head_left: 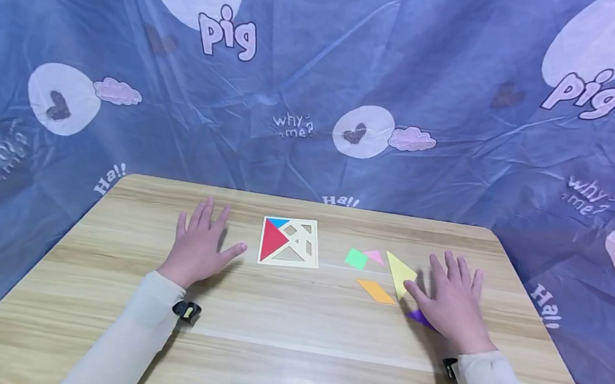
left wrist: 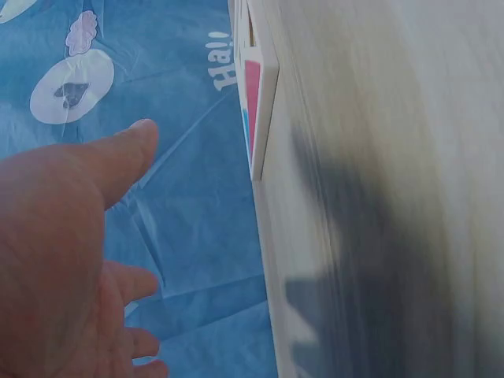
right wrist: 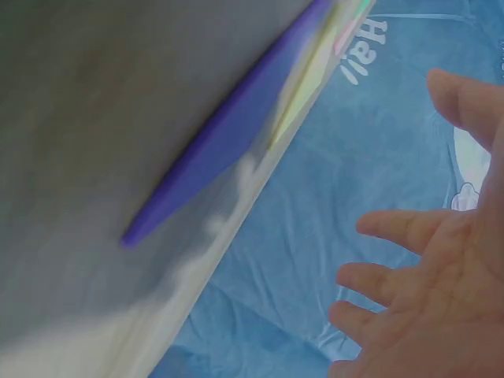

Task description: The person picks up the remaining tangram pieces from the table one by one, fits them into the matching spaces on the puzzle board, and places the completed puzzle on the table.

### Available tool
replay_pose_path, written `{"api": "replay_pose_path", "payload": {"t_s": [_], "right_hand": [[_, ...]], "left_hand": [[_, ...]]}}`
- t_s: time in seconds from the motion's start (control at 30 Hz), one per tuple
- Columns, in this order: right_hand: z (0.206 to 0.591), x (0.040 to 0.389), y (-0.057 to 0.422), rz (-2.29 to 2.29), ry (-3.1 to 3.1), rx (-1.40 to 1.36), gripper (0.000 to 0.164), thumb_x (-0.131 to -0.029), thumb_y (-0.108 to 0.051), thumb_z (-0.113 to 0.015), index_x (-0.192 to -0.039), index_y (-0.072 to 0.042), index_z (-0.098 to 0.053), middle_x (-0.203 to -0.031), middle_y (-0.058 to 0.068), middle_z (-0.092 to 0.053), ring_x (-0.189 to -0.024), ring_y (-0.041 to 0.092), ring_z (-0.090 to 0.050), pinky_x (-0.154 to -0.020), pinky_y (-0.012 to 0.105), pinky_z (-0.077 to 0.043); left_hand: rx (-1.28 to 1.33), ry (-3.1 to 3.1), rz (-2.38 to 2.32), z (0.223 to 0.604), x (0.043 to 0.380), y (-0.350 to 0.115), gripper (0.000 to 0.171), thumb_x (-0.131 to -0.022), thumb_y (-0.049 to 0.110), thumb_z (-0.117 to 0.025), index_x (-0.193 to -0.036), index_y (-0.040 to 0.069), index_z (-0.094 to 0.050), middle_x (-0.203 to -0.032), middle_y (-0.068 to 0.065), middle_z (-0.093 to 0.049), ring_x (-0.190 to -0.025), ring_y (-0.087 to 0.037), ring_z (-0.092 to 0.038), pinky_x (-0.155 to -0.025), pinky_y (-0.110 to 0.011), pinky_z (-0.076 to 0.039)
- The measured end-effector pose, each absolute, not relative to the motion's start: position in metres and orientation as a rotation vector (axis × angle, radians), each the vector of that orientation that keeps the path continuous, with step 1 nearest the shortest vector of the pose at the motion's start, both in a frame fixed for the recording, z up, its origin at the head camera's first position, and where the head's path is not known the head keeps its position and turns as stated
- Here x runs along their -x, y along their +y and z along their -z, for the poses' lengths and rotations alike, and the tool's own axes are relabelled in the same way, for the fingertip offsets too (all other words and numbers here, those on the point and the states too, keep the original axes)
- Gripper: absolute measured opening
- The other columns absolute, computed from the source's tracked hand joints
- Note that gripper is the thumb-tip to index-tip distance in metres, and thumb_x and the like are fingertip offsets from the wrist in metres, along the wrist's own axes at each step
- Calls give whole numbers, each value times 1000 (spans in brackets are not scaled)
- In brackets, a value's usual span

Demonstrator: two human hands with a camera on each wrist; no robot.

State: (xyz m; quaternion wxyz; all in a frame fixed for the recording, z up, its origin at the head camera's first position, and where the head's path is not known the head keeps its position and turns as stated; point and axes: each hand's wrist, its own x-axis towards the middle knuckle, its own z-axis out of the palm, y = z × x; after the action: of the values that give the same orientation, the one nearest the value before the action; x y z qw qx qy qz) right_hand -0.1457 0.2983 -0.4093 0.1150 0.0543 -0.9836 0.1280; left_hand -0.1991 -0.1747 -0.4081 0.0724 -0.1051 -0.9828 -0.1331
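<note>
A square tangram tray lies flat near the table's back middle, with a red triangle and a blue triangle set in it; its other slots show bare. Left of the tray, my left hand is spread with straight fingers and holds nothing. My right hand hovers with spread fingers over the loose pieces at the right, also holding nothing. Its thumb overlaps the yellow triangle in the head view. Partly hidden under it lies a purple triangle.
Between tray and right hand lie a green square, a pink triangle and an orange parallelogram. The wooden table ends at a blue printed curtain behind and on both sides.
</note>
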Motion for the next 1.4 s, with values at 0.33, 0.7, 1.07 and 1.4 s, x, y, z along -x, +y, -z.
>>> {"api": "replay_pose_path", "payload": {"t_s": [0.33, 0.7, 1.07, 1.4], "right_hand": [[404, 152, 278, -456, -2810, -254, 69, -87, -42, -65, -134, 4, -46, -141, 31, -35, -131, 48, -28, -108, 65, -7], [396, 157, 251, -611, -2893, -226, 40, -88, -28, -64, -120, -3, -61, -122, 19, -58, -113, 40, -54, -91, 56, -43], [405, 153, 245, -490, -2990, -380, 34, -86, -31, -69, -110, -7, -66, -110, 8, -63, -102, 31, -61, -82, 51, -49], [406, 152, 241, -466, -3005, -418, 32, -86, -31, -68, -109, -9, -67, -108, 7, -65, -98, 27, -62, -81, 48, -49]], "left_hand": [[382, -2911, 509, 402, 201, -158, 99, -83, 64, -57, -153, 8, -15, -158, -17, -8, -144, -37, -5, -112, -59, -3], [567, -2900, 571, 396, 196, -132, 78, -82, 55, -66, -141, 8, -45, -146, -15, -39, -135, -36, -33, -107, -55, -29], [614, -3028, 535, 404, 194, -128, 57, -84, 44, -69, -129, 10, -59, -127, -9, -57, -117, -29, -53, -96, -47, -44], [655, -3011, 474, 418, 194, -127, 30, -84, 39, -69, -104, 16, -71, -95, 2, -68, -85, -16, -61, -77, -37, -50]]}}
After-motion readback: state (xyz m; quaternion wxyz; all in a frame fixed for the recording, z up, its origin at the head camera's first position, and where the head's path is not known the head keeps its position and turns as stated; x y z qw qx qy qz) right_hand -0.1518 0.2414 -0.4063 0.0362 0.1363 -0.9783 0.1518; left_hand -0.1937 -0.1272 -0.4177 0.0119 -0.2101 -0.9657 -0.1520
